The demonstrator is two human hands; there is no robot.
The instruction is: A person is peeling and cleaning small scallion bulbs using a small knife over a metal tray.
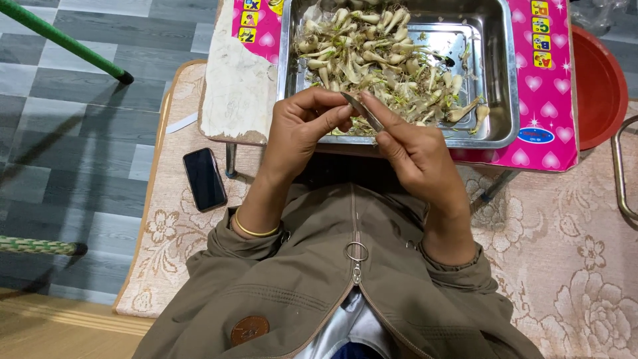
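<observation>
With the left hand (302,126) pinching a small bulb in its fingers and the right hand (415,156) gripping the knife (362,110) above the steel tray (498,80), short, controlled cuts away from the thumb seem safest.

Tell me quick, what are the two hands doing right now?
Left hand: fingers curled closed, pinching something small at the knife tip; what it is cannot be told.
Right hand: closed on a small knife, over the steel tray.
</observation>
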